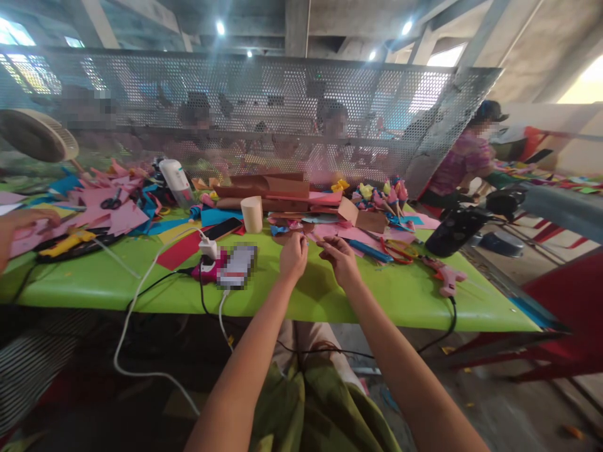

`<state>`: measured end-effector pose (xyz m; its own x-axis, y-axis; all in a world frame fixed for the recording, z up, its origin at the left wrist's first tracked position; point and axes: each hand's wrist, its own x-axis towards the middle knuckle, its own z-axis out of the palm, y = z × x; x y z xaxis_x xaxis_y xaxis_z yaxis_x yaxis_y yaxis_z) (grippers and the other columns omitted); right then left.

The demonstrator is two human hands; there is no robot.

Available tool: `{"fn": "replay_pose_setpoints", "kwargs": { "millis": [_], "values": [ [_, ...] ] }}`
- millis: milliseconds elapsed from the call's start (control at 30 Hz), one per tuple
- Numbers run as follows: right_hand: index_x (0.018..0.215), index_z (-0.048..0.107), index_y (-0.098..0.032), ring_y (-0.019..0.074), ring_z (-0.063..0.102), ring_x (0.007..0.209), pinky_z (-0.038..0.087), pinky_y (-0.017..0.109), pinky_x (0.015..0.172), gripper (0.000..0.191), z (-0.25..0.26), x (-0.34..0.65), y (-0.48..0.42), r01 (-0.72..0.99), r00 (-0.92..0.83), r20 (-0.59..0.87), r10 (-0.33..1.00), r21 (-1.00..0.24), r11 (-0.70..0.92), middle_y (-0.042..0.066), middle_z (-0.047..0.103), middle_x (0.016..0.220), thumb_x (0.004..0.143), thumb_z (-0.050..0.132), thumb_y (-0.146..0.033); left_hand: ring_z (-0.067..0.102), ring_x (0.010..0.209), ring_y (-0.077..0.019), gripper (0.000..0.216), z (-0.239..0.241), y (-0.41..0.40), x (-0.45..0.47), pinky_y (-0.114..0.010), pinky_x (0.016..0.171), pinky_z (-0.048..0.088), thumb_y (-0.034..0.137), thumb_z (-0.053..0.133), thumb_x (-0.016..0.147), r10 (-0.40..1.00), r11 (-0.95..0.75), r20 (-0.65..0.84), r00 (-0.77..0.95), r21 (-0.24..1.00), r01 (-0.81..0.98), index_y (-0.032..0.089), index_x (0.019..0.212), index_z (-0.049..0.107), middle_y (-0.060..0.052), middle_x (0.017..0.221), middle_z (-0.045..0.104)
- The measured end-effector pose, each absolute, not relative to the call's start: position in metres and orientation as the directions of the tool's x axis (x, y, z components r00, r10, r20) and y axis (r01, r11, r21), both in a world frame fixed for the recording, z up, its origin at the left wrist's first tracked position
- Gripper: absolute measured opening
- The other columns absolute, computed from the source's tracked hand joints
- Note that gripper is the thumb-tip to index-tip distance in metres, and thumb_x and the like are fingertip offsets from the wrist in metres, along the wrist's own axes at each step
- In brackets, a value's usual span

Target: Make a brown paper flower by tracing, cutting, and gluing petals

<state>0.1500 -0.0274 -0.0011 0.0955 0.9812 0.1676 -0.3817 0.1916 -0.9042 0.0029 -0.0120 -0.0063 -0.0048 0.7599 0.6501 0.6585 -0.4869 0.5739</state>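
Note:
Both my hands are over the green table [301, 301], a short gap apart. My left hand [294, 256] is closed with its fingertips pressed together; whatever is in them is too small to make out. Thumb and fingers of my right hand [341, 257] also meet in a pinch, and I cannot tell what is between them. Just beyond them lie small coloured paper scraps [286, 228]. Past my left hand stands a cream cylinder [252, 215]. A blue tool [370, 250] and orange-handled scissors [399, 251] lie to the right of my right hand.
A phone [238, 265] rests by a pink power strip [203, 270] with trailing cables. A pink glue gun [450, 277] lies near the right edge, a black tumbler [456, 231] behind it. At left, another person's hand [32, 220] is near a yellow glue gun [68, 243]. Folded paper flowers [384, 193] stand behind.

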Motion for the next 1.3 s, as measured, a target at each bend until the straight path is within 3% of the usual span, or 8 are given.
{"fn": "replay_pose_setpoints", "kwargs": {
  "millis": [267,467,667,967,1300],
  "values": [
    [0.088,0.066,-0.024,0.0116,0.057,0.056,0.047,0.026,0.056,0.032,-0.0025,0.1509,-0.0253,-0.419,0.117,0.150,0.982,-0.889,0.185,0.000,0.074,0.081,0.062,0.081,-0.035,0.066,0.080,-0.0195,0.017,-0.0074,-0.0087,0.0032,-0.028,0.074,0.047,0.028,0.049,0.099,0.768,-0.523,0.638,0.047,0.584,0.621,0.023,0.086,0.059,-0.005,0.082,0.069],
    [0.087,0.069,-0.024,0.0111,0.053,0.056,0.043,0.026,0.055,0.030,-0.0019,0.1517,-0.0251,-0.384,0.128,0.162,0.978,-0.901,0.200,-0.001,0.071,0.079,0.062,0.080,-0.037,0.067,0.081,-0.0182,0.004,-0.0065,-0.0090,0.0049,-0.028,0.076,0.050,0.021,0.065,0.089,0.752,-0.564,0.658,0.041,0.609,0.558,0.022,0.085,0.064,-0.004,0.084,0.071],
    [0.084,0.076,-0.023,0.0110,0.046,0.053,0.036,0.027,0.051,0.028,-0.0031,0.1519,-0.0249,-0.272,0.096,0.180,0.979,-0.941,0.200,-0.001,0.064,0.069,0.063,0.076,-0.041,0.068,0.085,-0.0190,0.007,-0.0050,-0.0070,0.0011,-0.030,0.079,0.053,0.021,0.064,0.090,0.737,-0.573,0.676,-0.001,0.626,0.529,0.020,0.090,0.071,-0.006,0.088,0.074],
    [0.081,0.078,-0.023,0.0145,0.051,0.064,0.040,0.029,0.056,0.026,-0.0015,0.1499,-0.0261,-0.096,0.084,0.253,0.964,-0.961,0.261,0.002,0.070,0.075,0.065,0.073,-0.043,0.068,0.088,-0.0190,0.007,-0.0069,-0.0038,0.0023,-0.030,0.081,0.053,0.020,0.067,0.089,0.729,-0.575,0.683,0.045,0.575,0.582,0.021,0.088,0.074,-0.006,0.087,0.074],
    [0.079,0.078,-0.025,0.0159,0.049,0.059,0.039,0.029,0.055,0.020,-0.0041,0.1499,-0.0265,0.064,0.107,0.354,0.929,-0.935,0.349,0.000,0.062,0.064,0.070,0.070,-0.041,0.065,0.091,-0.0197,0.010,-0.0006,-0.0111,0.0034,-0.031,0.084,0.051,0.015,0.065,0.088,0.716,-0.577,0.684,0.141,0.467,0.670,0.024,0.088,0.070,-0.004,0.087,0.070]
  ]
}}
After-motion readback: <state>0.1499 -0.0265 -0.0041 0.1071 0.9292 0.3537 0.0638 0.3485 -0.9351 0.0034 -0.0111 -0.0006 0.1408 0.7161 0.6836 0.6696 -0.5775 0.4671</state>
